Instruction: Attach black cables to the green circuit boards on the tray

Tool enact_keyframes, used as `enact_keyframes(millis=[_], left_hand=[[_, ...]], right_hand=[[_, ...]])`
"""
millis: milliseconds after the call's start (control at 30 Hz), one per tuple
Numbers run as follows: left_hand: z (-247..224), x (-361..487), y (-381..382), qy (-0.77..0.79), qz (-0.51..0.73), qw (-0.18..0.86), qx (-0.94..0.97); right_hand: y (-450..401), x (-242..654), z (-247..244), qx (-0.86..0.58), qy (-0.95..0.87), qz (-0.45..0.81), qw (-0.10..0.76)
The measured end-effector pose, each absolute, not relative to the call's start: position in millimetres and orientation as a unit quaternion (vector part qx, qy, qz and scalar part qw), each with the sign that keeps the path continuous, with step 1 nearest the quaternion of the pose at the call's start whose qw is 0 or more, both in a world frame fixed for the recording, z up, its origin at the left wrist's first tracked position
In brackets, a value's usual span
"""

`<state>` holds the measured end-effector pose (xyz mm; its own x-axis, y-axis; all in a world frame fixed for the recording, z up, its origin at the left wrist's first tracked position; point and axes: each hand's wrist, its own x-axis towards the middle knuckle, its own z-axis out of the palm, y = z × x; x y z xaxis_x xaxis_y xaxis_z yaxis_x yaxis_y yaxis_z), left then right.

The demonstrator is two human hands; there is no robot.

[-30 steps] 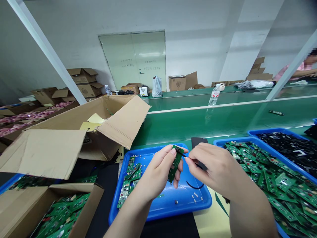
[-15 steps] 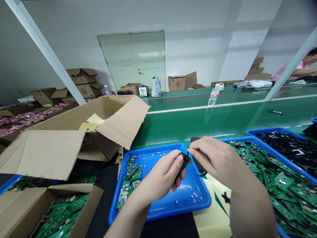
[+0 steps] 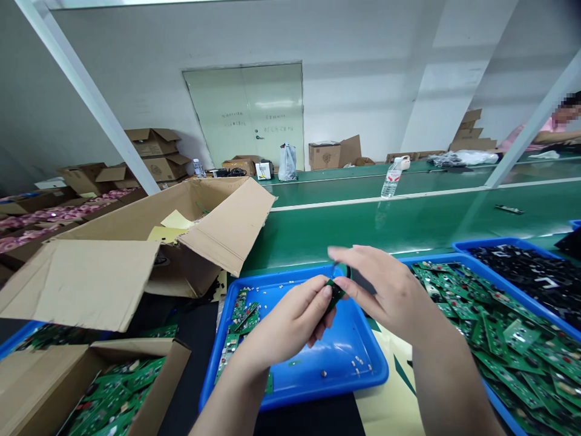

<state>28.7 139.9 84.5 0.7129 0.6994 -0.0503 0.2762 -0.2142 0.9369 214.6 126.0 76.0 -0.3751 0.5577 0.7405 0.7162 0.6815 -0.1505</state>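
My left hand (image 3: pixel 306 303) grips a small green circuit board (image 3: pixel 334 295) between thumb and fingers, above a blue tray (image 3: pixel 385 366). My right hand (image 3: pixel 385 287) is beside it, with the thumb at the board's upper end and the index finger raised and blurred. A thin black strip (image 3: pixel 348 272) curves between the right thumb and fingers, close to the board; its ends are hidden. More circuit boards (image 3: pixel 245 318) lie along the tray's left side, and small white pieces (image 3: pixel 357 363) are scattered in the tray.
To the right, one blue tray holds piled circuit boards (image 3: pixel 503 333) and another holds black parts (image 3: pixel 512 266). An open carton (image 3: pixel 236 230) stands at left, above a smaller box of boards (image 3: pixel 122 387). A water bottle (image 3: pixel 391 178) stands on the green bench. Another person (image 3: pixel 540 138) sits far right.
My right index finger has lifted away from the thumb, and the black strip now forms a loop by the board. The right hand has moved slightly left; the left hand still holds the board.
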Motion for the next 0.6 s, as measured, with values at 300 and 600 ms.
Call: enact_keyframes(millis=[300, 600], left_hand=[[84, 26, 138, 0.360, 0.297, 0.405, 0.786], [83, 27, 134, 0.314, 0.318, 0.355, 0.821]], right_hand=[[125, 221, 74, -0.423, -0.709, -0.069, 0.560], [111, 216, 80, -0.426, -0.780, -0.059, 0.455]])
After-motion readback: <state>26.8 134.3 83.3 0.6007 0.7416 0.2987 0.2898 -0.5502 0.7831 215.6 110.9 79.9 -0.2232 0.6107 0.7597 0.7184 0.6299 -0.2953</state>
